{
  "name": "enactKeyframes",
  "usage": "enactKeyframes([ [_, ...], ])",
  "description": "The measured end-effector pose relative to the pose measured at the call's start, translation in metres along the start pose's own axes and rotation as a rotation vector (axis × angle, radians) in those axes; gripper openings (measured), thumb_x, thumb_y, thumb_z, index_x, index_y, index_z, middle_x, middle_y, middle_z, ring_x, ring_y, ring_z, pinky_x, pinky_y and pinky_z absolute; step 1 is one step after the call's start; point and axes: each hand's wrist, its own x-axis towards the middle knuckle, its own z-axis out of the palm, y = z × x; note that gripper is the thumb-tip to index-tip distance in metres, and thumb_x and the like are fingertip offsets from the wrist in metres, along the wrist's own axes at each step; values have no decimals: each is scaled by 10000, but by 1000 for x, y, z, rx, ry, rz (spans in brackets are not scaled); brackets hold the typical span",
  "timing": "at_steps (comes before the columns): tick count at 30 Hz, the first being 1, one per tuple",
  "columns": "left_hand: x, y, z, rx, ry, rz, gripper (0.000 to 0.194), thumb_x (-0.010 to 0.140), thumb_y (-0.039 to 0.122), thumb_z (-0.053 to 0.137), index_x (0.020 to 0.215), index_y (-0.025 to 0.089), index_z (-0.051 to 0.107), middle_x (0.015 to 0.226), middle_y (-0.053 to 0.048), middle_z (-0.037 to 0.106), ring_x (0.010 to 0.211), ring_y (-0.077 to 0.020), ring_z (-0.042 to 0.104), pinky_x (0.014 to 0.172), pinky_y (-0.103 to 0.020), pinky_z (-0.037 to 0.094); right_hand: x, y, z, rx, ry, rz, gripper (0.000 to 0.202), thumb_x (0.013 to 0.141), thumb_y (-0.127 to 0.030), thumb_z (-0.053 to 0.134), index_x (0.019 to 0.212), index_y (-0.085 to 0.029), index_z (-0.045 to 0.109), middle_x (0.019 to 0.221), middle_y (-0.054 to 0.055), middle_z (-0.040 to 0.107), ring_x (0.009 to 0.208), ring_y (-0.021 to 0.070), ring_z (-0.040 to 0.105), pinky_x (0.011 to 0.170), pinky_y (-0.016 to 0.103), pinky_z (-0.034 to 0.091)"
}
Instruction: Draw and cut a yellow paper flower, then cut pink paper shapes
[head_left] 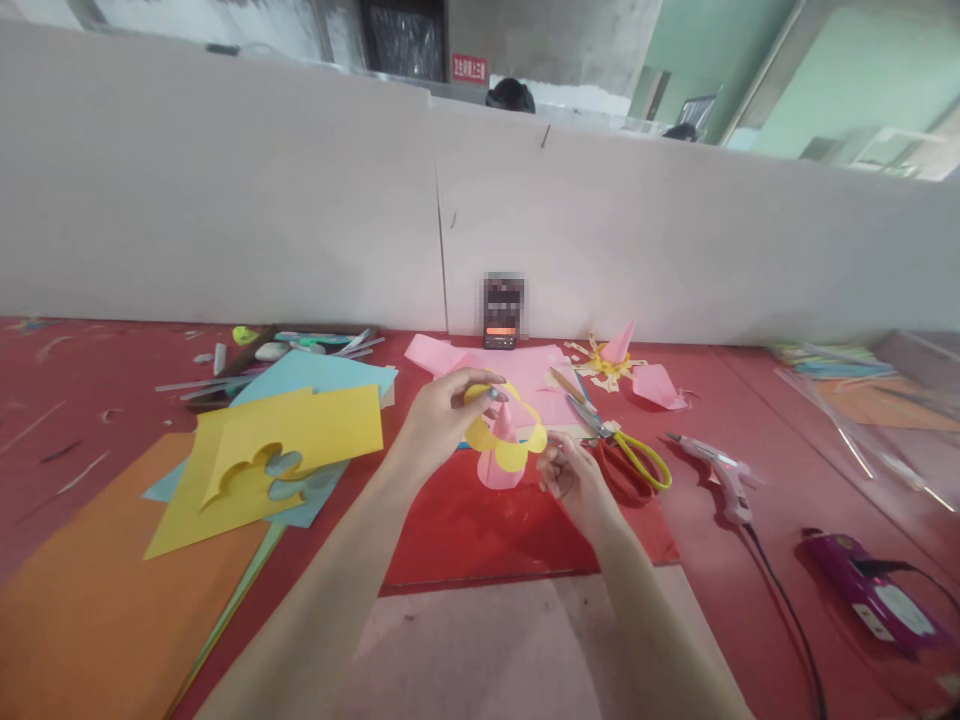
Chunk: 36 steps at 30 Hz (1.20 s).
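Note:
My left hand pinches the upper left edge of a yellow paper flower with rounded petals. A pink paper cone pokes up through the flower's middle, and a rounded pink paper part shows below the petals. Close by the flower's right edge is my right hand, its fingers curled together; anything between them is hidden. Beneath both hands lies a shiny red sheet. Yellow-handled scissors lie just beyond my right hand, with a pencil by their blades.
Yellow paper with a flower-shaped cutout lies left, over blue and orange sheets. A glue gun and purple device with cords are right. A phone leans on the white partition. Another pink cone piece stands behind.

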Motion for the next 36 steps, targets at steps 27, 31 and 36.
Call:
enactKeyframes([
  [27, 0, -35, -9, 690, -98, -201, 379, 793, 370, 457, 1141, 249, 544, 1027, -76, 657, 929, -234, 604, 715, -305, 433, 8, 1, -11, -410, 470, -137, 287, 730, -447, 588, 672, -166, 579, 400, -100, 341, 322, 36, 227, 343, 194, 276],
  [31, 4, -48, -6, 716, -229, -290, 469, 745, 400, 510, 1181, 226, 521, 996, -92, 671, 948, -253, 600, 682, -296, 432, 9, 2, -11, -417, 468, -108, 306, 715, -466, 600, 662, -165, 577, 408, -93, 379, 314, 32, 235, 333, 191, 283],
  [36, 7, -59, -5, 714, -209, -283, 514, 727, 390, 519, 1206, 205, 503, 1009, -100, 663, 913, -239, 613, 667, -279, 434, 9, 2, -11, -437, 464, -101, 308, 717, -467, 587, 656, -165, 567, 410, -90, 398, 307, 33, 246, 332, 189, 291],
])
